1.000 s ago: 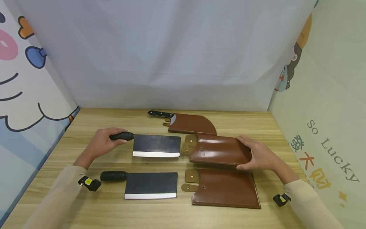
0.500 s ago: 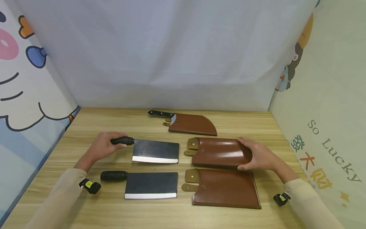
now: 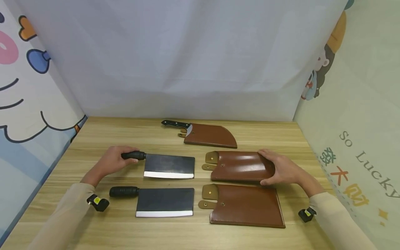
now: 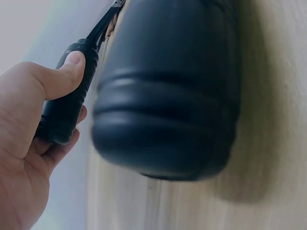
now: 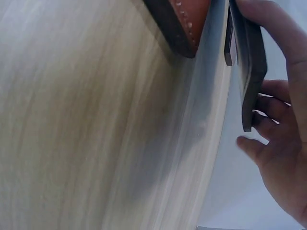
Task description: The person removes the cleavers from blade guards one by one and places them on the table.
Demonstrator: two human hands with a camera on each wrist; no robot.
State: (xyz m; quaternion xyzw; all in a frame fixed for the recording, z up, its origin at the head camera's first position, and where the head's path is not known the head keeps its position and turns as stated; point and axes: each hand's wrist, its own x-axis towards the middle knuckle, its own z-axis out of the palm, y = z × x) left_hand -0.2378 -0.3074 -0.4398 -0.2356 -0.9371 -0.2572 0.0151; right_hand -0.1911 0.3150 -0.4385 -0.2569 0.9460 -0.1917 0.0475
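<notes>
My left hand [image 3: 114,161] grips the black ribbed handle [image 4: 69,98] of a cleaver [image 3: 169,166], its thumb along the handle in the left wrist view. The cleaver's dark blade has a bright edge facing me and points right. To its right, my right hand [image 3: 282,169] holds a brown leather sheath [image 3: 242,166] by its far right end, thumb on the near side and fingers on the far side. Blade tip and sheath mouth stand apart, with a small gap. The sheath's two tan snap straps hang toward the blade. In the right wrist view the sheath [image 5: 252,62] is seen end-on, raised off the table.
Nearer me lie a second cleaver [image 3: 165,202] and a second brown sheath [image 3: 248,205], side by side on the wooden table [image 3: 150,232]. Behind is a black-handled knife inside its sheath [image 3: 210,134]. A pale cloth [image 3: 187,59] hangs at the table's back edge.
The cleaver in my left hand has come lower and slightly toward me, with its blade tilting. The sheath in my right hand has shifted slightly right and toward me.
</notes>
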